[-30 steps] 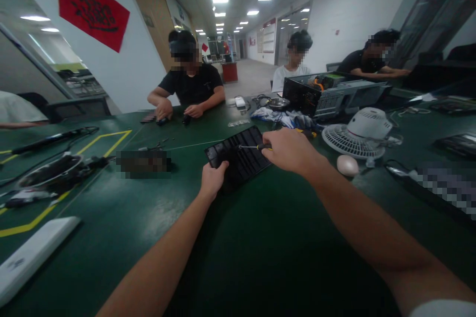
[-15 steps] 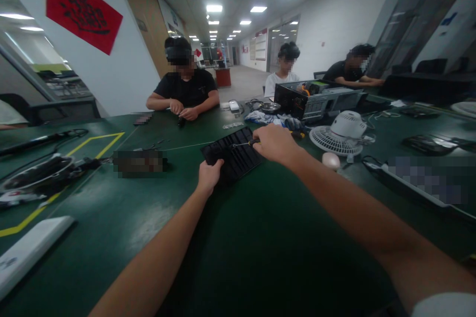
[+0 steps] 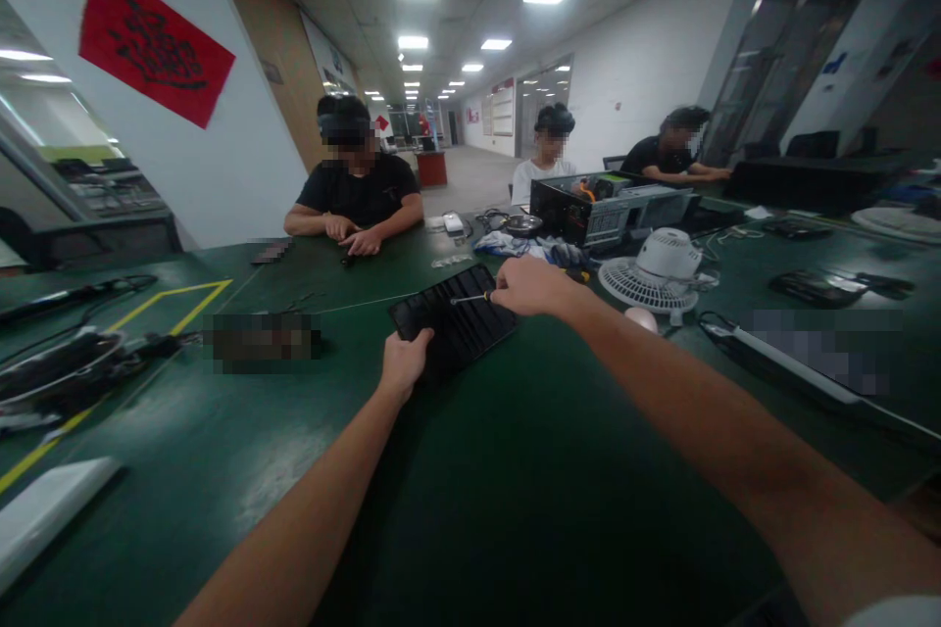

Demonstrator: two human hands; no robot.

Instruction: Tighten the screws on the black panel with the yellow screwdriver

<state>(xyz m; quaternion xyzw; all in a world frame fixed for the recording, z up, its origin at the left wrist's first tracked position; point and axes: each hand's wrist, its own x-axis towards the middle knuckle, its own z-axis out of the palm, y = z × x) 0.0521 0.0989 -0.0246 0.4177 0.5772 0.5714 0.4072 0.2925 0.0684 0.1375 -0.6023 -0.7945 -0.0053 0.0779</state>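
A black tray with several long compartments [image 3: 470, 323] lies tilted at an angle over the green table [image 3: 441, 500]. My left hand [image 3: 404, 360] grips its near left corner, thumb on top. My right hand [image 3: 535, 286] is closed on the handle of a small screwdriver [image 3: 471, 298], whose metal shaft points left over the tray. Whether the tip touches anything in the tray is too small to tell.
Beyond the tray stand an open computer case [image 3: 610, 211] and a white fan [image 3: 660, 269]. A pixelated block [image 3: 261, 341] and cables [image 3: 66, 362] lie left, a white box [image 3: 55, 509] near left. Three people sit across the table.
The whole view has shifted slightly. The screwdriver shaft now shows more clearly over the tray, while my left hand keeps its grip on the corner.
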